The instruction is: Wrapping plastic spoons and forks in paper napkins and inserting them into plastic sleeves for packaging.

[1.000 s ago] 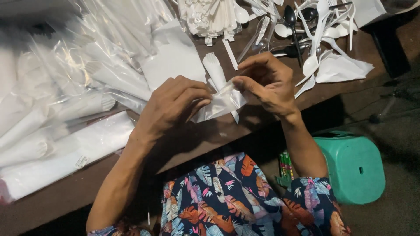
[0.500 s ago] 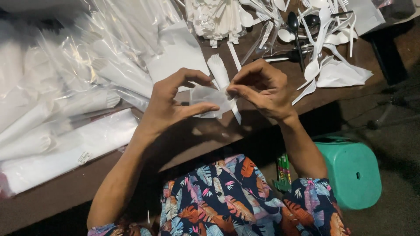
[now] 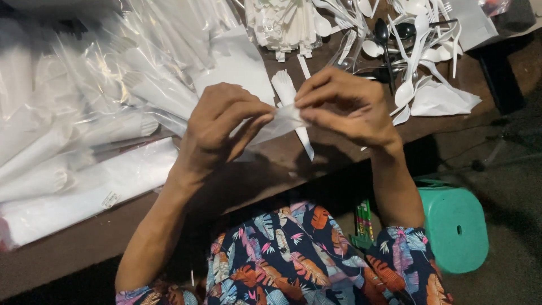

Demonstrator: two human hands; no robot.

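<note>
A white napkin is pinched by the left hand and right hand, being rolled; forks wait at twelve o'clock.

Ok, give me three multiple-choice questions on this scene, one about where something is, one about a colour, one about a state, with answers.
1. Where is the stool?
A. on the table
B. on the floor beside the person's right leg
C. under the bags

2. What colour is the loose cutlery at the table's far right?
A. mostly white, a few black
B. all red
C. all green

3. What are the left hand and right hand doing?
A. resting flat
B. both pinching a clear packet with a white utensil
C. hanging empty

Answers: B, it stands on the floor by that knee; A, white spoons and forks, some black; B, fingertips of both grip the wrapper.
</note>
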